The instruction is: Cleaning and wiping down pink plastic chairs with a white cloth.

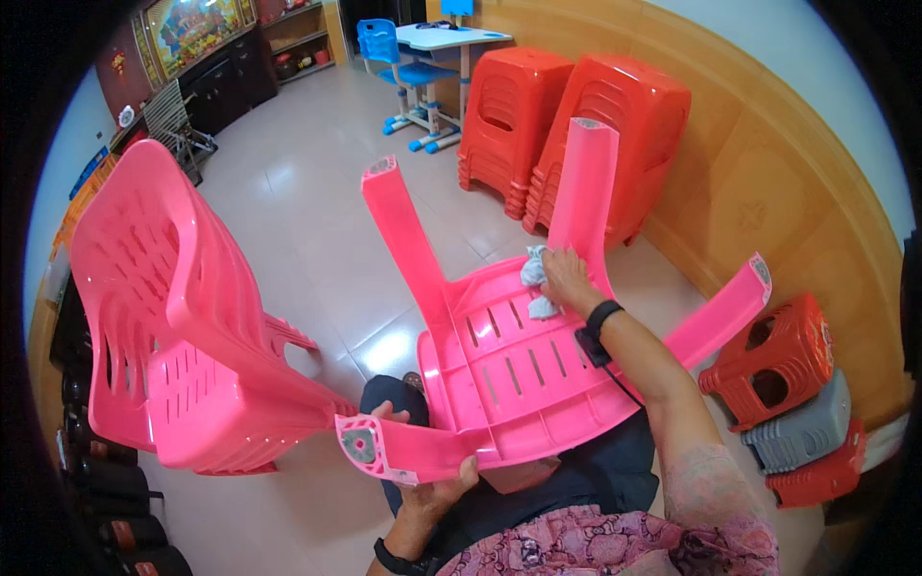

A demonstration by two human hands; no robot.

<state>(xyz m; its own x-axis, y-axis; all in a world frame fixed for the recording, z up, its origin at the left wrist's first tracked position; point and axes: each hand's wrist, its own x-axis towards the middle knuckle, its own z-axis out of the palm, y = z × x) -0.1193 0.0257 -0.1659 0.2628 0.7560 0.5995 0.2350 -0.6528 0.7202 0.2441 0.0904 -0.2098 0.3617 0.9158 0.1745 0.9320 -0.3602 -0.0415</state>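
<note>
A pink plastic chair (533, 360) lies upside down across my lap, its underside facing me and its legs pointing up and outward. My left hand (432, 489) grips the near left leg of this chair close to its foot. With my right hand (569, 277) I press a pale cloth (534, 273) against the seat's underside, at the base of the far right leg. Part of the cloth is hidden under my fingers. To the left stands a stack of pink plastic armchairs (194, 389).
Red plastic stools (612, 129) stand stacked by the wood-panelled wall. Smaller red (781, 360) and grey stools (807, 425) lie at the right. A blue child's chair (414, 72) and white desk (454, 36) stand at the back, a folding rack (169, 119) at the back left.
</note>
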